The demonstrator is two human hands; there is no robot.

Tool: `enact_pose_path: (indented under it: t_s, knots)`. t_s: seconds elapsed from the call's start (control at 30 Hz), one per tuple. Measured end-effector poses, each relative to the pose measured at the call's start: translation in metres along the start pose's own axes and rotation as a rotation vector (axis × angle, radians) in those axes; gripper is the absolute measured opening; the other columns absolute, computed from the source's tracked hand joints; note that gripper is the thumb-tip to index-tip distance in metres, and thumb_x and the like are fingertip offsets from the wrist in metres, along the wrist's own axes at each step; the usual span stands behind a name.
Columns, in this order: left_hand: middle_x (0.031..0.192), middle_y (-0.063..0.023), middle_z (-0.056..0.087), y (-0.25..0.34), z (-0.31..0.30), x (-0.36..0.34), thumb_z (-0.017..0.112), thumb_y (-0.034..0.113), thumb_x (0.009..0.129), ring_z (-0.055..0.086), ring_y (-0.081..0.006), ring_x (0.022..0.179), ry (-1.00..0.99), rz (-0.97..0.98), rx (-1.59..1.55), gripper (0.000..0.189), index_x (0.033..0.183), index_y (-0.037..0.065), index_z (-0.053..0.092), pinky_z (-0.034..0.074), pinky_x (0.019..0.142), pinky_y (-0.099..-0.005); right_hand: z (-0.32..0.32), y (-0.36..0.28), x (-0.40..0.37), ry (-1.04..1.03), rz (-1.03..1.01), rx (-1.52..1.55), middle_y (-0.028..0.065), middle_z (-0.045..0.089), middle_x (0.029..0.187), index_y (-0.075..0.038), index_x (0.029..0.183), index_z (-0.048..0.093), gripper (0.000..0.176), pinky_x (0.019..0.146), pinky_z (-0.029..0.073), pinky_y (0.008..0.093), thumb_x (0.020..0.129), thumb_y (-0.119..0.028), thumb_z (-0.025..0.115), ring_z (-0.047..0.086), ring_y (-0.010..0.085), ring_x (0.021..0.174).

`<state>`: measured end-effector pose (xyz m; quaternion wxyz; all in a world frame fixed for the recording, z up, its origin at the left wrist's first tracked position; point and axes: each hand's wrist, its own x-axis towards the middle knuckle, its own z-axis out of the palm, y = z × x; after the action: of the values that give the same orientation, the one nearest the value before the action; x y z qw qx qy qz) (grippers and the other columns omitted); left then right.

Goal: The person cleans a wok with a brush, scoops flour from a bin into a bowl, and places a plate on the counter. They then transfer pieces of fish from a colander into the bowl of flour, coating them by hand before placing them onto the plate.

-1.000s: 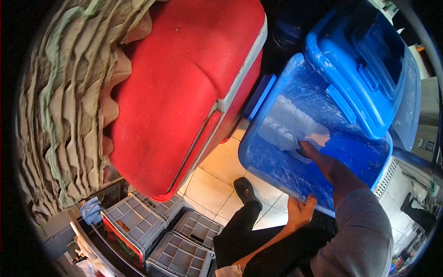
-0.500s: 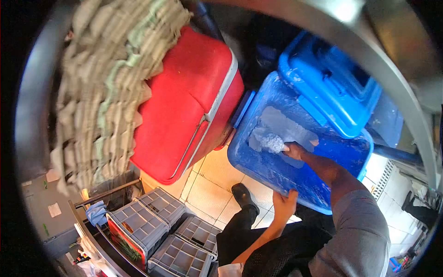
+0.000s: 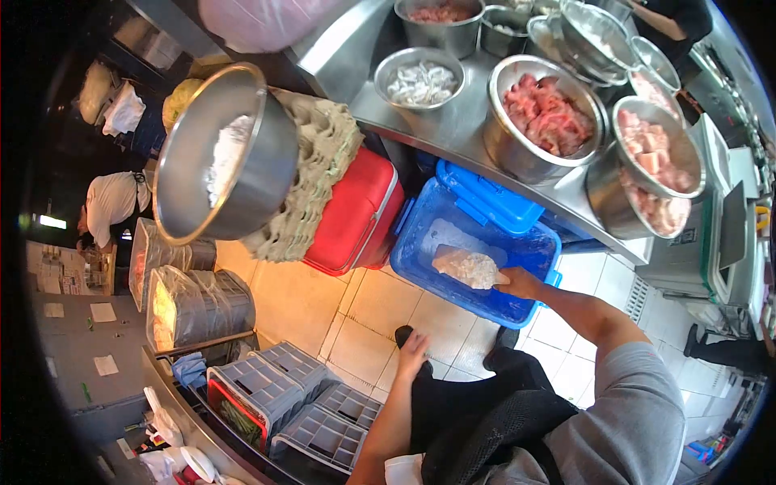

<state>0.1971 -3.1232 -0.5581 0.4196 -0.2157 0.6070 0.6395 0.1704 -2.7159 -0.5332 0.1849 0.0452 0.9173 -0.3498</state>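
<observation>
My right hand (image 3: 520, 284) is closed around the handle of a scoop heaped with white powder (image 3: 467, 267). The scoop is above the inside of a blue plastic bin (image 3: 521, 301), with more powder lying on its bottom. The bin's blue lid (image 3: 493, 198) is tipped back at the far side. My left hand (image 3: 414, 349) hangs over the floor in front of the bin, fingers apart, touching nothing. At the left, a large steel bowl (image 3: 271, 162) with some white powder in it sits on a stack of egg trays (image 3: 327, 145).
A red cooler (image 3: 356, 214) stands under the egg trays. The steel counter (image 3: 453, 129) above the bin carries bowls of raw meat (image 3: 546, 117) and other food. Grey crates (image 3: 259, 376) stand at lower left. Another person (image 3: 117, 206) bends over at far left.
The view has risen and pulled back, bringing the counter and steel bowl into sight. My right hand has lifted the scoop, now heaped with powder. My left hand has let go of the bin's rim.
</observation>
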Motion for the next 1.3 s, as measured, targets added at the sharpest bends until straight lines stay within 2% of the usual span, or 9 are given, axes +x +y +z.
enact_pose_path:
  t_s: [0.23, 0.37, 0.47, 0.53, 0.63, 0.87, 0.93, 1.03, 1.3]
  knots:
    - [0.125, -0.0166, 0.058, -0.073, -0.157, -0.141, 0.072, 0.030, 0.088, 0.065, -0.0276, 0.096, 0.362, -0.196, 0.042, 0.075, 0.146, -0.001, 0.035, 0.057, 0.069, -0.0382, -0.156, -0.153, -0.087, -0.076, -0.057, 0.128, 0.0173, 0.069, 0.088, -0.002, 0.102, 0.066, 0.033, 0.077, 0.051, 0.0391, 0.085, -0.029, 0.071, 0.066, 0.0279, 0.083]
    - [0.118, -0.0160, 0.062, -0.091, -0.205, -0.199, 0.076, 0.031, 0.084, 0.066, -0.0308, 0.093, 0.331, -0.326, 0.000, 0.075, 0.142, 0.000, 0.042, 0.055, 0.074, -0.0441, -0.247, -0.279, -0.112, -0.119, -0.029, 0.142, 0.0007, 0.060, 0.072, -0.003, 0.095, 0.065, 0.027, 0.055, 0.046, 0.0297, 0.087, -0.028, 0.072, 0.054, 0.0109, 0.061]
    - [0.112, -0.0163, 0.064, -0.086, -0.222, -0.228, 0.077, 0.032, 0.083, 0.066, -0.0310, 0.094, 0.368, -0.283, -0.003, 0.071, 0.137, -0.001, 0.046, 0.054, 0.075, -0.0431, -0.306, -0.374, -0.118, -0.124, 0.094, 0.143, -0.0027, 0.059, 0.073, -0.002, 0.090, 0.064, 0.025, 0.058, 0.046, 0.0289, 0.085, -0.024, 0.073, 0.052, 0.0081, 0.066]
    - [0.091, -0.0096, 0.068, -0.074, -0.241, -0.269, 0.072, 0.021, 0.089, 0.066, -0.0243, 0.090, 0.205, 0.066, -0.165, 0.031, 0.108, -0.002, 0.064, 0.055, 0.070, -0.0354, -0.339, -0.437, -0.116, -0.126, 0.114, 0.194, -0.0074, 0.051, 0.066, -0.008, 0.085, 0.062, 0.022, 0.049, 0.038, 0.0239, 0.085, -0.027, 0.073, 0.047, 0.0047, 0.058]
    - [0.102, -0.0120, 0.067, -0.048, -0.263, -0.251, 0.077, 0.025, 0.083, 0.067, -0.0295, 0.091, 0.154, 0.077, -0.276, 0.055, 0.125, -0.001, 0.054, 0.055, 0.074, -0.0412, -0.372, -0.514, -0.095, -0.144, 0.062, 0.153, -0.0072, 0.050, 0.066, -0.010, 0.086, 0.062, 0.024, 0.047, 0.037, 0.0231, 0.085, -0.031, 0.073, 0.046, 0.0044, 0.057]
    - [0.118, -0.0151, 0.061, -0.006, -0.304, -0.222, 0.077, 0.026, 0.083, 0.065, -0.0382, 0.102, 0.340, -0.052, -0.368, 0.068, 0.137, 0.002, 0.043, 0.057, 0.077, -0.0511, -0.370, -0.612, 0.034, -0.152, -0.029, -0.013, -0.0023, 0.048, 0.062, -0.007, 0.082, 0.066, 0.044, 0.044, 0.035, 0.0237, 0.090, -0.050, 0.064, 0.043, 0.0075, 0.049]
    - [0.126, -0.0161, 0.057, -0.006, -0.314, -0.225, 0.075, 0.025, 0.085, 0.064, -0.0400, 0.102, 0.361, -0.039, -0.396, 0.068, 0.140, 0.005, 0.040, 0.056, 0.078, -0.0529, -0.351, -0.607, 0.091, -0.119, -0.115, -0.150, 0.0049, 0.059, 0.065, -0.004, 0.081, 0.068, 0.042, 0.047, 0.044, 0.0291, 0.088, -0.046, 0.066, 0.057, 0.0133, 0.055]
    - [0.126, -0.0152, 0.057, -0.038, -0.324, -0.232, 0.074, 0.025, 0.086, 0.064, -0.0398, 0.101, 0.383, -0.031, -0.482, 0.057, 0.133, 0.005, 0.047, 0.056, 0.076, -0.0532, -0.305, -0.614, 0.132, 0.292, -0.311, -0.805, 0.0229, 0.070, 0.093, 0.002, 0.089, 0.071, 0.028, 0.074, 0.057, 0.0465, 0.083, -0.026, 0.066, 0.071, 0.0326, 0.091]
    - [0.121, -0.0170, 0.060, -0.132, -0.308, -0.268, 0.071, 0.023, 0.087, 0.065, -0.0383, 0.097, 0.461, -0.150, -0.509, 0.046, 0.124, 0.001, 0.055, 0.057, 0.072, -0.0513, -0.267, -0.659, 0.121, 0.300, -0.402, -1.182, 0.0185, 0.072, 0.086, -0.001, 0.085, 0.069, 0.015, 0.066, 0.057, 0.0439, 0.080, -0.013, 0.061, 0.072, 0.0321, 0.077]
